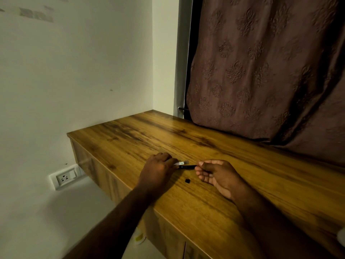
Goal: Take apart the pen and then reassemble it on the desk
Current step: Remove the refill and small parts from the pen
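Wood-grain table (196, 202) set into a room corner, small black piece (187, 181) lying toward its front edge, brown patterned curtain (261, 71) draped onto its far side.

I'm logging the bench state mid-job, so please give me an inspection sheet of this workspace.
Surface: wooden desk, dark grain streaks.
Job's things: black pen barrel and white pen part in the left hand; small black piece loose on the desk.
Clutter: white object at the frame's right edge, cut off.
Grips: left hand holds both pen parts; right hand palm up at the barrel's end, pinch unclear.
Cables: nothing seen.
Surroundings: patterned curtain, wall socket, container on the floor.
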### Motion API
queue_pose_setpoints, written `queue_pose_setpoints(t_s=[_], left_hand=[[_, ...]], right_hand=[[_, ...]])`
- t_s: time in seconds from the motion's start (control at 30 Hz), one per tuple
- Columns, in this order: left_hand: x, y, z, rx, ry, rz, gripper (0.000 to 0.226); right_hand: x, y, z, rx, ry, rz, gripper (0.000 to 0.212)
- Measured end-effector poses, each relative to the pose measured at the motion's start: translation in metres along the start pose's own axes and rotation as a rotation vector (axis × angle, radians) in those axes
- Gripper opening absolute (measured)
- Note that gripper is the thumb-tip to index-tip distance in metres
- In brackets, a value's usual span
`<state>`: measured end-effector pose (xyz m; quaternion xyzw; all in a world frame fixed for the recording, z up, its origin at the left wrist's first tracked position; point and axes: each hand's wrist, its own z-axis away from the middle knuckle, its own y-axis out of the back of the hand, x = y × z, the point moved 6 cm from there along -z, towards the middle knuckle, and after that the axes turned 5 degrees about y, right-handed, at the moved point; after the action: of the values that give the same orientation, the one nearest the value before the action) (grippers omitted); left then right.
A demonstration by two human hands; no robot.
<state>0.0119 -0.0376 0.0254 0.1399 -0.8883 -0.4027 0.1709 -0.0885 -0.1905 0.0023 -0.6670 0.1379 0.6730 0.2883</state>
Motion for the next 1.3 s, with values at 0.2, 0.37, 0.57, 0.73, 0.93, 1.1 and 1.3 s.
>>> queue_pose_setpoints(t_s=[0.2, 0.37, 0.57, 0.73, 0.93, 1.1, 1.3], left_hand=[[0.012, -0.002, 0.003, 0.006, -0.144, -0.191, 0.033], [0.024, -0.004, 0.003, 0.049, -0.276, -0.293, 0.04], [0.024, -0.007, 0.002, 0.06, -0.321, -0.334, 0.037], [0.028, -0.006, 0.003, 0.1, -0.376, -0.342, 0.033], [0.043, -0.001, -0.006, 0.17, -0.458, -0.366, 0.03], [0.043, -0.002, -0.014, 0.156, -0.468, -0.377, 0.031], [0.031, -0.007, -0.013, 0.132, -0.425, -0.328, 0.029]], right_hand=[[0.007, -0.003, -0.005, -0.063, -0.082, -0.084, 0.018], [0.01, -0.001, -0.006, -0.078, -0.092, -0.045, 0.014], [0.01, 0.0, -0.009, -0.075, -0.127, -0.007, 0.012], [0.012, 0.001, -0.011, -0.087, -0.16, -0.025, 0.011], [0.012, 0.004, -0.01, -0.093, -0.191, -0.136, 0.014], [0.013, 0.007, -0.01, -0.083, -0.19, -0.211, 0.008], [0.012, 0.005, -0.011, -0.125, -0.2, -0.219, 0.006]])
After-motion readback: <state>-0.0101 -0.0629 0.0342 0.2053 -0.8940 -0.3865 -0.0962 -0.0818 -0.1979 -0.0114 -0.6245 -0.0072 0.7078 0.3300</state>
